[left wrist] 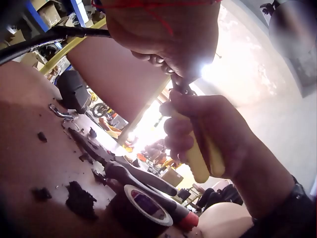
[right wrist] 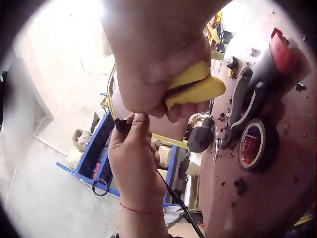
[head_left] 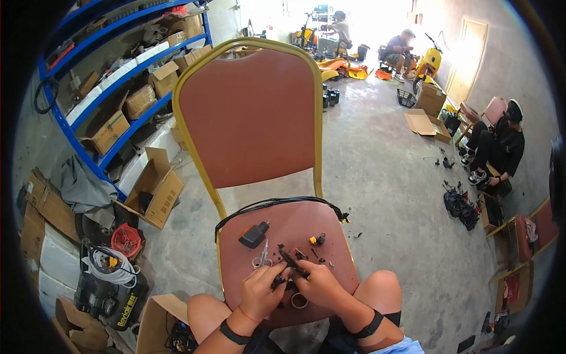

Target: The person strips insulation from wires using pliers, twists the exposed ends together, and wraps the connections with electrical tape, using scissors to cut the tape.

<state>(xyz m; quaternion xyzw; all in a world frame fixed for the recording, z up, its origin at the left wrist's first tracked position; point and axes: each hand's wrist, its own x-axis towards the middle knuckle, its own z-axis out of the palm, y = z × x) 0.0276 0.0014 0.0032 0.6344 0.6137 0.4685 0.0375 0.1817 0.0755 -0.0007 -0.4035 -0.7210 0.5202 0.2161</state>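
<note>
My left hand [head_left: 259, 292] grips a black cable [right wrist: 177, 196], whose frayed dark end [right wrist: 121, 125] sticks out by the thumb. Just beside it, my right hand [head_left: 321, 283] holds a hand tool with yellow handles [right wrist: 198, 87], fingers curled round them. The tool's metal head [left wrist: 182, 88] meets the left fingertips and is mostly hidden. Below the hands, on a red-brown chair seat [head_left: 236, 259], lie pliers with grey, black and red handles [left wrist: 141, 179] and a roll of black tape [left wrist: 148, 207]. Small scissors [head_left: 263, 258] and a black blocky device [head_left: 253, 235] lie farther left.
A bundle of black cable [head_left: 283, 202] lies across the seat's back edge, below the tall backrest [head_left: 247, 118]. Black scraps and a small yellow-black part [head_left: 317, 240] dot the seat. Open cartons [head_left: 156, 194] and blue shelves [head_left: 112, 85] stand left. A seated person [head_left: 501, 147] is at right.
</note>
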